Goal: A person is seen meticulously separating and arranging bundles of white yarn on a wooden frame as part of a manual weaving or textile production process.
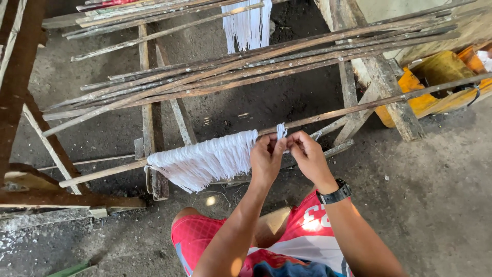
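A long thin wooden stick (359, 107) runs from lower left to upper right across a wooden rack. A row of white strings (205, 161) hangs looped over its left part. My left hand (265, 156) and my right hand (307, 154) meet at the stick just right of that row. Both pinch a small bundle of white string (281, 131) that loops over the stick. A black watch sits on my right wrist.
A pile of bare sticks (246, 66) lies across the wooden rack (148, 118) above my hands. More white strings (248, 23) hang at the top. A yellow container (435, 82) stands at the right. The floor is dark concrete (441, 179).
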